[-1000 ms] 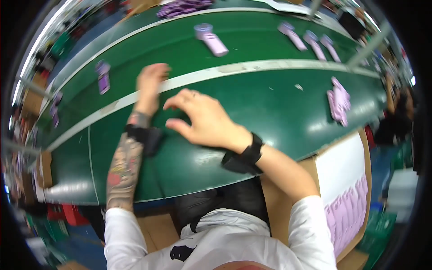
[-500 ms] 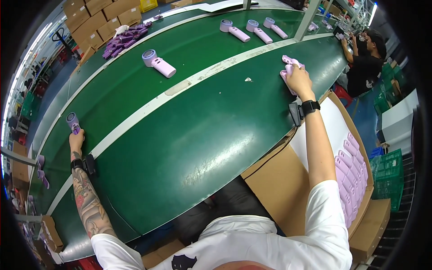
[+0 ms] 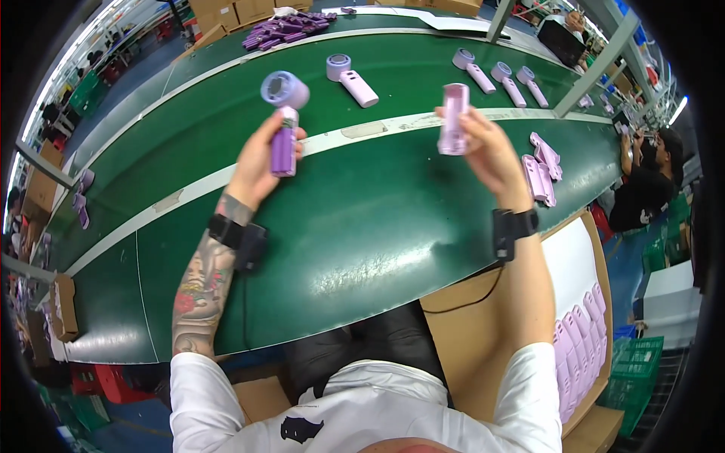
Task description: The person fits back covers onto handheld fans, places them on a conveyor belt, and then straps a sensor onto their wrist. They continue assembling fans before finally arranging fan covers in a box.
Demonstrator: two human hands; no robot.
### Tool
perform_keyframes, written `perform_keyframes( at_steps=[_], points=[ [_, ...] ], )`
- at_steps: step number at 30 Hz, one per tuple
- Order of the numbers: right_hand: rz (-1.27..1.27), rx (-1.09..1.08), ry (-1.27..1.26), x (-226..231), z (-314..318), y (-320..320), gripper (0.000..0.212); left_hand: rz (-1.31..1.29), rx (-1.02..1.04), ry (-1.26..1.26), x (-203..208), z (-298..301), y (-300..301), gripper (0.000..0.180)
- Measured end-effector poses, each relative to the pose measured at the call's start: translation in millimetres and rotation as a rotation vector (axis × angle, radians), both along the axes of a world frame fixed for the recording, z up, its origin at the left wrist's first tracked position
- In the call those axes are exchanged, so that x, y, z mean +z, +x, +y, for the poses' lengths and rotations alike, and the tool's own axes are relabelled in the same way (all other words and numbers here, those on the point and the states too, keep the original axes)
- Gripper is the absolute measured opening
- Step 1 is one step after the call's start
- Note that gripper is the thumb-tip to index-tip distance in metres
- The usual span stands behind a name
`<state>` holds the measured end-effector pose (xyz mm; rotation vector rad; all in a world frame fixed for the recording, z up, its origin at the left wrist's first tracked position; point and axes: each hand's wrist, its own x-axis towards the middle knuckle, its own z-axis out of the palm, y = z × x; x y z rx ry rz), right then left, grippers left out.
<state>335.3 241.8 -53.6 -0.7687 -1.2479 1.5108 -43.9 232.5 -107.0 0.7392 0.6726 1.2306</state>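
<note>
In my left hand [image 3: 257,162] is a handheld fan [image 3: 285,90] with a round lilac head. Its handle is uncovered, showing a dark purple inner part and a small circuit board at the top. My right hand [image 3: 487,147] grips a pale pink handle cover [image 3: 453,121], its hollow side showing. Both things are held up above the green bench, apart from each other. Several more loose pink covers [image 3: 540,177] lie on the bench, right of my right hand.
Beyond a white strip [image 3: 362,130], a complete fan [image 3: 355,83] and several others [image 3: 506,79] lie on the green belt. Dark purple parts [image 3: 287,30] are heaped at the far side. A carton of pink covers [image 3: 581,332] stands at my right. A co-worker [image 3: 657,177] sits at far right.
My left hand has brought the open-handled fan from the far left toward the middle. My right hand has lifted a pink cover off the pile and moved left. The view has shifted.
</note>
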Motion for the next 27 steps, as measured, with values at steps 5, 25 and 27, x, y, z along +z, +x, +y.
perform_keyframes(
  at_steps=[5, 25, 27],
  points=[
    [0.322, 0.152, -0.272, -37, -7, -98, 0.027, 0.095, 0.138, 0.030, -13, -36, 37, 0.032],
    [0.159, 0.082, 0.052, -57, -22, -193, 0.047, -0.110, 0.266, 0.103, -30, -48, 15, 0.041],
    [0.020, 0.088, 0.158, -59, -27, -194, 0.048, -0.136, 0.256, 0.112, -31, -46, 14, 0.043]
  ],
)
